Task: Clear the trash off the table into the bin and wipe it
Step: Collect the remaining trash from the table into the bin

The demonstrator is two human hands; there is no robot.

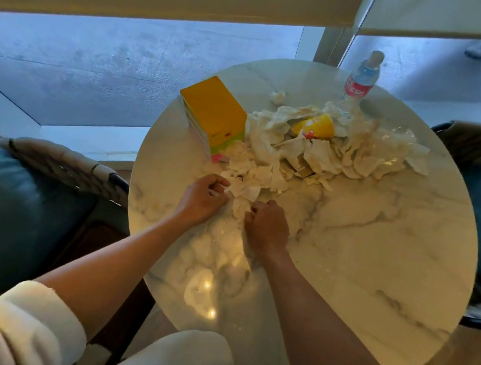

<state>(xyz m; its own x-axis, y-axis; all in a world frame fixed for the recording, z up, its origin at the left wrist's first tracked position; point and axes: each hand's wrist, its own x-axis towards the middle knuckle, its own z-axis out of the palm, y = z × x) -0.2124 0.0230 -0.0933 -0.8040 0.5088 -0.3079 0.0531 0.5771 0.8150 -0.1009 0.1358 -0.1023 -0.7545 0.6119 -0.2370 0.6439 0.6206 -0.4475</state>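
Both hands, left (202,198) and right (267,226), pinch crumpled tissues (299,153) on the bench (378,248), near the yellow box (215,113).

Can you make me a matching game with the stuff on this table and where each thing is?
Things:
1. water bottle
2. yellow box
3. yellow cup
4. left hand

Places or states:
A. lying on its side in the crumpled tissues
B. standing at the far edge of the table
C. gripping tissue at the near end of the pile
D. upright, left of the pile

Pairs: 1-B, 2-D, 3-A, 4-C
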